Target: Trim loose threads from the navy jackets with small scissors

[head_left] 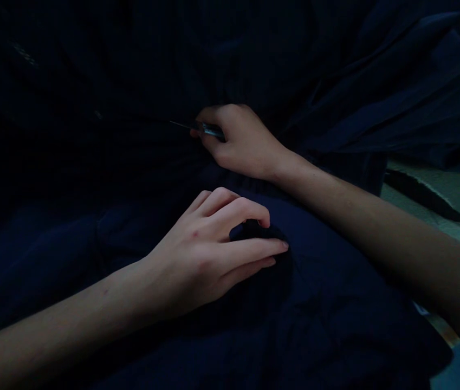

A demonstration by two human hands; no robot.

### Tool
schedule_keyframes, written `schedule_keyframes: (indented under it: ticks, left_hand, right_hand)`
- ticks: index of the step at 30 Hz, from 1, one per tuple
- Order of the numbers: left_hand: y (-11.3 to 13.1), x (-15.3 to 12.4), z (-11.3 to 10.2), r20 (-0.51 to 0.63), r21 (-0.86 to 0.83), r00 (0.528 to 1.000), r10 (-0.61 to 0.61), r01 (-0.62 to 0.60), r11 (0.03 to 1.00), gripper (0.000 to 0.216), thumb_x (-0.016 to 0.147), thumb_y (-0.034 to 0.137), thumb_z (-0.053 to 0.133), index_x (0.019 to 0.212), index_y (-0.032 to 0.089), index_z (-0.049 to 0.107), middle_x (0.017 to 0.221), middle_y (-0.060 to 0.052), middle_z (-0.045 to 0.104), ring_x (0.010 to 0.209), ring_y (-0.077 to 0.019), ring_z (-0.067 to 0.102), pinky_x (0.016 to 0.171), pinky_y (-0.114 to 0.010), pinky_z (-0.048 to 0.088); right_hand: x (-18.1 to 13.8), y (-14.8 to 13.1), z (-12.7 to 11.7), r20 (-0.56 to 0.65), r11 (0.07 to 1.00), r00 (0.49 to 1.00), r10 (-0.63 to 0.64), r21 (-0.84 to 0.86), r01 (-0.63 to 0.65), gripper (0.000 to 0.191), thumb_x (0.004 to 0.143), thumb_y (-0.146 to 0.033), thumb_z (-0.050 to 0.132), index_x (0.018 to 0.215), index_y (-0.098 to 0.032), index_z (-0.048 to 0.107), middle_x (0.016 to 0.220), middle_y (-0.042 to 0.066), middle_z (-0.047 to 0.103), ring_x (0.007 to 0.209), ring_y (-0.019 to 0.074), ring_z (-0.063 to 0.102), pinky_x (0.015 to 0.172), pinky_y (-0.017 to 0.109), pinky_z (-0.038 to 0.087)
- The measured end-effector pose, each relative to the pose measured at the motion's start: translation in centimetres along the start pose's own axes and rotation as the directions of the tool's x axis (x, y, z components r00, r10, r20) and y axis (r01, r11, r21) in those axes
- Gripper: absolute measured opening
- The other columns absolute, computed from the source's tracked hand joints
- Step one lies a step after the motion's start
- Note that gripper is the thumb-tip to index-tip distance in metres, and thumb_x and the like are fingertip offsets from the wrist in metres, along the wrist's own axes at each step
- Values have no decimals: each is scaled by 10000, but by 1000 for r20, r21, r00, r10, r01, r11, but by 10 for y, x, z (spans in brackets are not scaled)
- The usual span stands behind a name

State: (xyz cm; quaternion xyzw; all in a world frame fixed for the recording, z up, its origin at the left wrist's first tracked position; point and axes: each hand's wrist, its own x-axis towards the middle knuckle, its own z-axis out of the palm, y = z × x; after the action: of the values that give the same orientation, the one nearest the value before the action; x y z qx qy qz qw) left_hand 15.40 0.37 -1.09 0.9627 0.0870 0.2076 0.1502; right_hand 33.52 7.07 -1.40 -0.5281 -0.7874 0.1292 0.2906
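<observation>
Dark navy cloth (327, 303) lies in folds under both hands. My left hand (209, 244) rests palm down on it in the lower middle. Its index finger is stretched out with the thumb just below, and another finger is bent, with a gap between them. Further up, my right hand (246, 141) is closed around a small tool with a thin pointed tip (213, 131). The tip points left over the cloth; its exact kind is too dark to make out.
More dark cloth (396, 92) is gathered in creases at the upper right. A pale greenish surface (457, 189) shows at the right, with a dark narrow strip (425, 195) across it. The upper left is very dark.
</observation>
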Motion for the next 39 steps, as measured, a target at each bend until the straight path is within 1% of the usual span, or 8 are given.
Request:
schedule_keyframes:
  ticks: [7,13,21,24,27,29,35,39]
  left_hand:
    - [1,-1,-4,5,-33,1000,29,-28,999,133,967,205,713,1048,289,777,1250,18,783,1082,-226,710,833,-406,593]
    - [0,-3,-5,-26,-63,999,23,-25,998,115,942,206,744,1012,293,771,1154,70,819,1103,-200,746,896,-381,649]
    - [4,-1,-8,-37,-20,995,93,-93,995,53,936,215,754,931,267,746,976,72,830,893,-162,767,753,-322,642]
    - [6,-3,-7,-53,-27,999,11,-13,1000,39,953,250,747,989,240,737,993,5,799,859,-154,742,736,-296,639]
    - [5,-3,-6,-68,-11,995,-74,73,997,267,954,287,755,1189,166,712,1103,-63,762,928,-150,738,793,-264,637]
    - [6,-1,-6,-68,0,992,-104,104,995,348,943,287,770,1257,146,713,1107,-62,757,925,-141,739,776,-245,618]
    - [16,8,-3,-56,-11,978,-203,203,979,137,935,266,748,1041,244,832,994,0,780,817,-173,729,639,-289,535]
    - [23,11,2,-69,-140,962,-264,253,957,142,934,159,697,879,185,826,929,-26,772,807,-197,692,674,-322,502]
  right_hand:
    - [-1,-2,-1,-5,1000,1000,2,-22,-2,234,939,-97,509,999,-173,721,1058,59,792,984,231,716,787,303,461]
    - [-1,-4,-3,2,1000,1000,10,2,-10,233,945,-77,515,990,-167,725,1023,51,788,960,221,713,777,302,445]
    - [-3,-3,-3,-22,1000,1000,-7,22,8,224,943,-90,523,992,-158,730,994,44,785,930,210,708,760,300,433]
    - [-2,-1,-2,-28,999,999,-21,25,21,232,940,-89,519,1007,-148,733,1006,37,781,939,195,704,779,286,440]
    - [-2,3,-1,-80,996,995,-66,63,71,228,952,-101,524,1031,-141,734,1001,13,781,906,168,696,784,266,450]
    - [-2,5,1,-131,989,987,-98,101,112,219,971,-113,521,1036,-138,729,971,-2,777,869,152,687,784,257,462]
    - [-7,4,1,-229,975,969,-90,180,133,181,1019,-174,542,1016,-168,723,961,19,764,838,156,670,800,279,498]
    - [-8,2,3,-258,948,964,-68,283,143,147,972,-173,601,964,-149,746,890,35,751,798,164,656,781,294,491]
